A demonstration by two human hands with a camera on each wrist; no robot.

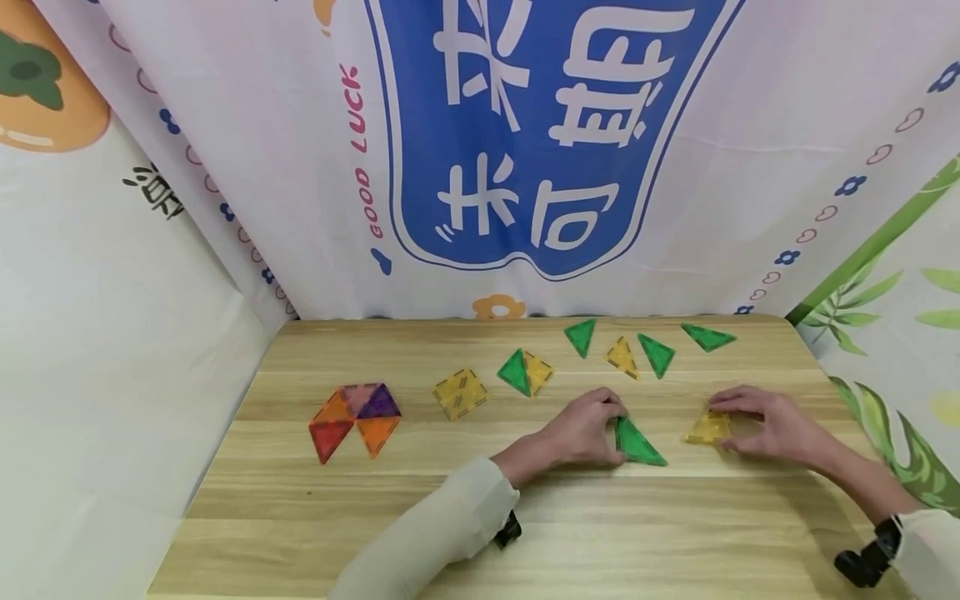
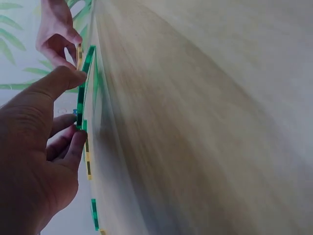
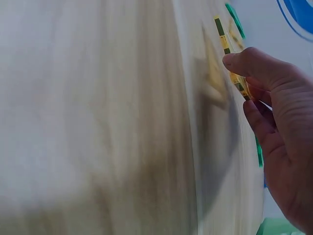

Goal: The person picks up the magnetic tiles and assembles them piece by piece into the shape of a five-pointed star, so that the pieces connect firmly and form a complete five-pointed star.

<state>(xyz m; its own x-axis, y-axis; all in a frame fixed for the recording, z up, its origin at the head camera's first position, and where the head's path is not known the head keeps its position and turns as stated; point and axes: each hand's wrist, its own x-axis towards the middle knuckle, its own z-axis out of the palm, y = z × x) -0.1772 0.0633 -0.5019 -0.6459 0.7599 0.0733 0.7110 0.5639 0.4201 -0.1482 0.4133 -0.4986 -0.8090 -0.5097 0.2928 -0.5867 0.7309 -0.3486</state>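
Green triangle [image 1: 637, 444] and yellow triangle [image 1: 709, 429], edge-pinched, leave a gap.

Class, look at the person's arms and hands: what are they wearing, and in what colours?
The left hand and right hand wear no gloves. The left sleeve and right sleeve are plain, pale cream. A small black device sits on a black band at the right wrist; another black device shows beneath the left cuff.

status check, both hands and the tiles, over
Left hand pinches translucent green triangular tile. Right hand pinches translucent yellow triangular tile. No obstruction visible between them.
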